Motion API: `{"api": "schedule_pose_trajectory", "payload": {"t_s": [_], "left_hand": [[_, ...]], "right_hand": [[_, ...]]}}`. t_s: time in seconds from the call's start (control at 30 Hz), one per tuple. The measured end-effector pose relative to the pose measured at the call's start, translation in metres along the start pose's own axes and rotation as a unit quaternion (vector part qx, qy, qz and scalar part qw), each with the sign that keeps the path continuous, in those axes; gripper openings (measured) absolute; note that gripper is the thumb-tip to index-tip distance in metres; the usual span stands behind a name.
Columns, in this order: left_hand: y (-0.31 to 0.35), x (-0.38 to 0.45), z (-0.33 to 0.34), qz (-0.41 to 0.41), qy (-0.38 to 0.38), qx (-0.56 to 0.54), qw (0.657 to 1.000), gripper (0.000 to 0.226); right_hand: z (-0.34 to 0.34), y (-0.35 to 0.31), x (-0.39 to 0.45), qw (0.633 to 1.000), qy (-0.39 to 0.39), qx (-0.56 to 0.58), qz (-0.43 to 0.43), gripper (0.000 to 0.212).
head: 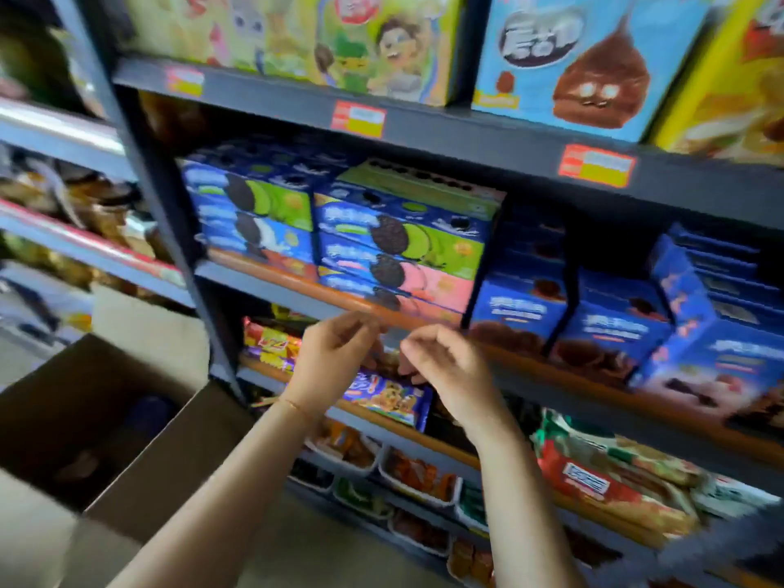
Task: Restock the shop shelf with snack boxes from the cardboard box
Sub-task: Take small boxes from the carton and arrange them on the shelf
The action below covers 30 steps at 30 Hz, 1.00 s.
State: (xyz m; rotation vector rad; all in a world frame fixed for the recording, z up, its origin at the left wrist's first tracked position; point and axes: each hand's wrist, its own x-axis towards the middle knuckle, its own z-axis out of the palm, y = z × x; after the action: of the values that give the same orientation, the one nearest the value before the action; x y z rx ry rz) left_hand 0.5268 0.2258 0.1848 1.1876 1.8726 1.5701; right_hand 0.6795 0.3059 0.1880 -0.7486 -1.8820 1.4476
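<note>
Stacked blue cookie boxes [403, 244] with green and pink bands fill the middle shelf [263, 275], a second stack [250, 214] to their left. My left hand [335, 354] and my right hand [441, 362] hover side by side just below the shelf's front edge, fingers loosely curled, holding nothing. The open cardboard box [140, 422] stands at the lower left; its inside is dark and I make out only a dim shape.
Blue chocolate-snack boxes [611, 333] stand to the right on the same shelf. Large cartoon boxes [564, 65] fill the shelf above. Below the hands lie a blue biscuit pack [390, 396], small trays [420, 473] and red wafer packs [602, 481]. Another rack [51, 214] is left.
</note>
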Motion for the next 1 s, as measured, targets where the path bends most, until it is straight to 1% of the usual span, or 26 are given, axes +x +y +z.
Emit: {"api": "schedule_pose_trajectory", "payload": {"t_s": [0.07,0.13,0.23,0.33,0.4,0.47,0.57,0.63,0.73,0.8,0.87,0.9,1.0], "left_hand": [[-0.049,-0.006,-0.053,-0.079,0.060,0.007,0.995,0.019],[-0.101,-0.017,-0.105,-0.157,0.108,-0.002,0.982,0.021],[-0.173,-0.034,-0.183,-0.261,0.175,-0.021,0.949,0.018],[-0.244,-0.045,-0.261,-0.328,0.228,-0.005,0.917,0.020],[-0.297,-0.045,-0.310,-0.381,0.255,-0.022,0.888,0.022],[-0.355,-0.043,-0.352,-0.436,0.281,-0.063,0.852,0.023],[-0.433,-0.025,-0.400,-0.494,0.294,-0.120,0.809,0.016],[-0.481,0.000,-0.420,-0.524,0.290,-0.175,0.781,0.017],[-0.558,0.041,-0.434,-0.560,0.312,-0.291,0.710,0.018],[-0.609,0.059,-0.434,-0.572,0.331,-0.331,0.674,0.016],[-0.655,0.069,-0.428,-0.584,0.353,-0.357,0.638,0.020],[-0.674,0.073,-0.424,-0.591,0.362,-0.366,0.621,0.024],[-0.719,0.075,-0.412,-0.613,0.365,-0.387,0.584,0.041]], "right_hand": [[0.064,0.022,0.025,0.997,-0.058,-0.014,0.050,0.009],[0.132,0.046,0.045,0.988,-0.123,-0.022,0.096,0.008],[0.240,0.079,0.069,0.966,-0.204,-0.023,0.157,0.011],[0.348,0.112,0.094,0.936,-0.273,-0.038,0.218,0.012],[0.416,0.135,0.113,0.919,-0.295,-0.056,0.255,0.013],[0.482,0.163,0.134,0.907,-0.303,-0.076,0.283,0.013],[0.568,0.210,0.168,0.893,-0.298,-0.121,0.313,0.010],[0.615,0.249,0.194,0.883,-0.297,-0.168,0.322,0.011],[0.671,0.317,0.236,0.872,-0.289,-0.233,0.318,0.031],[0.699,0.363,0.259,0.860,-0.295,-0.267,0.321,0.041],[0.721,0.410,0.276,0.843,-0.313,-0.305,0.313,0.046],[0.730,0.433,0.281,0.837,-0.318,-0.327,0.302,0.053],[0.747,0.488,0.281,0.825,-0.327,-0.373,0.271,0.094]]}}
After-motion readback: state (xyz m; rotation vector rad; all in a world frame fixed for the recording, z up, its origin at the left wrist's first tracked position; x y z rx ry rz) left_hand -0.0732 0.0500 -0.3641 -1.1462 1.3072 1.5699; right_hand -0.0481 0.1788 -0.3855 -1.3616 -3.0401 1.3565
